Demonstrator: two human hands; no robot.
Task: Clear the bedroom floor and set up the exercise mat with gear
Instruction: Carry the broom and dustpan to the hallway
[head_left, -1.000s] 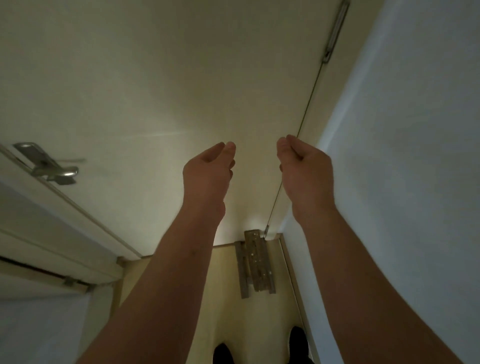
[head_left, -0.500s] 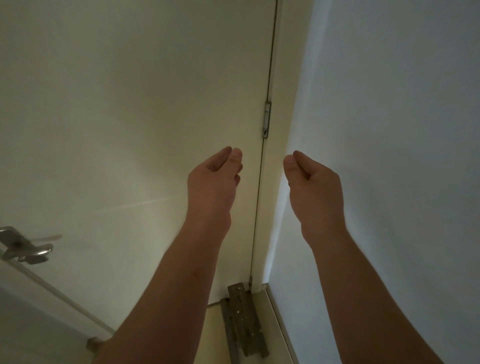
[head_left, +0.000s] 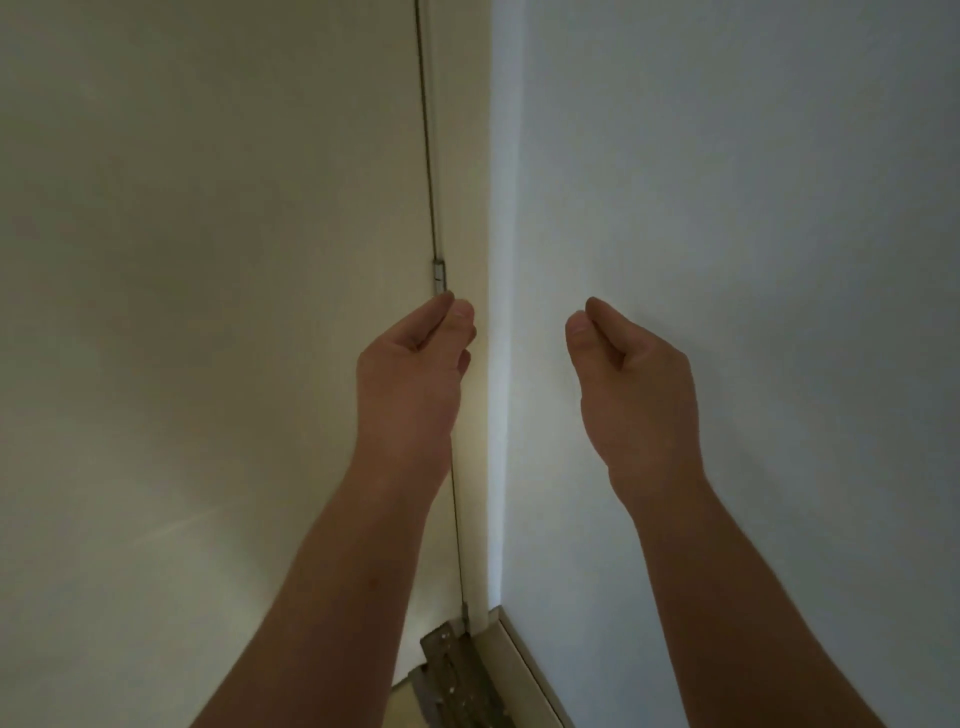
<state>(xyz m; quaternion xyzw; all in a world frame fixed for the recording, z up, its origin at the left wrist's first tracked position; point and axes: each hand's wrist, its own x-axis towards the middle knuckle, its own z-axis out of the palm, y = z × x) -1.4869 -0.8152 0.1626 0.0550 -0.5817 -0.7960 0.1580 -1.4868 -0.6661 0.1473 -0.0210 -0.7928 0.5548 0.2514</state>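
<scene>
Bare hands (head_left: 410, 374); forearms (head_left: 332, 571) apparently unsleeved

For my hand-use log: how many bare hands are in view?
2: left bare hand before the cream door, right bare hand before the white wall. None seems hidden.

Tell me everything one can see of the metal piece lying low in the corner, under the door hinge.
The metal piece is a long, flat, dull grey-brown strip, seemingly of layered rails, dotted with small pale holes or rivets. It lies flat at the foot of the door, on its hinge side, slanting beside the skirting board. The picture's bottom edge cuts off its near end.
</scene>
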